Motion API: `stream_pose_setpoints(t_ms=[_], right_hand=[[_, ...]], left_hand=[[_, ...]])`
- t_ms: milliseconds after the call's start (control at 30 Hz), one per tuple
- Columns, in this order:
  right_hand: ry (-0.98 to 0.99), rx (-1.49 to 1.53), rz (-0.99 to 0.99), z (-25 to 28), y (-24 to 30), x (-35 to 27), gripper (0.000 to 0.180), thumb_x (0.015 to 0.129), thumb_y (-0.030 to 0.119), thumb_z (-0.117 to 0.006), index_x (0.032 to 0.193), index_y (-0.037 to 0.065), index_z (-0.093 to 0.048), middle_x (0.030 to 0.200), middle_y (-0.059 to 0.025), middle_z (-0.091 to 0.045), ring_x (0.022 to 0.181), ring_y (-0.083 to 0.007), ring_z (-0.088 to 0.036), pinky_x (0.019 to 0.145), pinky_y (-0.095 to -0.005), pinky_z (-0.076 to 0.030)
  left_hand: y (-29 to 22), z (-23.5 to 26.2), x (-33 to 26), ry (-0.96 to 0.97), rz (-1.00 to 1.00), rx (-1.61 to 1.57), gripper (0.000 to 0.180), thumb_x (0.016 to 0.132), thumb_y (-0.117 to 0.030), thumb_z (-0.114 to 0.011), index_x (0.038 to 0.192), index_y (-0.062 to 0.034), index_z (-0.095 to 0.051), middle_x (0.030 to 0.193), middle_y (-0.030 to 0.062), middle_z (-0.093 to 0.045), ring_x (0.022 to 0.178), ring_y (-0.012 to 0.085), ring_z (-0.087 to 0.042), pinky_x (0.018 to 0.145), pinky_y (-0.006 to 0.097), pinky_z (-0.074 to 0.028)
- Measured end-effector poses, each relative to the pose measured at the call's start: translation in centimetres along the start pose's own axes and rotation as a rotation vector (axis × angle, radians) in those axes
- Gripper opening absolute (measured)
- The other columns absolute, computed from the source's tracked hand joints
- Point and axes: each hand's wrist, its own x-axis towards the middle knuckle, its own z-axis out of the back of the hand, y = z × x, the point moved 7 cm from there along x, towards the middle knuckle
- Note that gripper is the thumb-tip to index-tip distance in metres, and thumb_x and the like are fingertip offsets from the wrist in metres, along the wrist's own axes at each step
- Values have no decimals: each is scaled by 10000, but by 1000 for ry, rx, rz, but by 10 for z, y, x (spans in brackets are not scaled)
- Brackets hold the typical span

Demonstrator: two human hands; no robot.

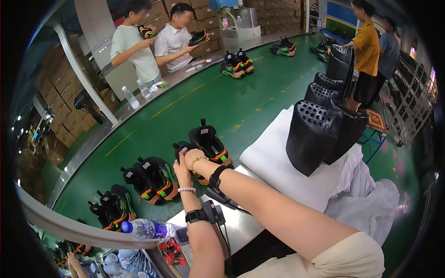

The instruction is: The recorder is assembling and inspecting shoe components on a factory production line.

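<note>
Both my hands are together at a black sneaker with an orange sole on the green belt. My right hand reaches over its opening, fingers curled on it. From the near side, my left hand grips the same shoe, its fingers partly hidden. Right beside it stands another black sneaker with orange and green trim. A pair of similar sneakers sits to the left, with one more pair farther left.
Tall black leather-like pieces with round holes stand on white sheets at right. A water bottle lies near my left forearm. More sneakers sit along the green belt. Two people hold shoes across it; others stand at far right.
</note>
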Motion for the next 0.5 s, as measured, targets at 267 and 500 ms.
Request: stream_pose_setpoints(t_ms=[267,500], right_hand=[[-103,414,316,40,15,-106,404,833,225,-600,1171,8,-556,928,-182,-674,892,-346,-647,799,-446,-507],[-452,367,432,231,-72,-311,257,847,151,-643,1091,73,-625,688,-132,-620,631,-249,-612,648,-355,-495]], left_hand=[[21,26,19,77,158,4,279,929,-245,-598,1089,-19,-633,1002,66,-662,836,155,-622,736,290,-495],[-13,-17,15,-4,-269,727,444,722,-227,-789,1044,28,-622,987,168,-677,893,296,-662,824,383,-511]])
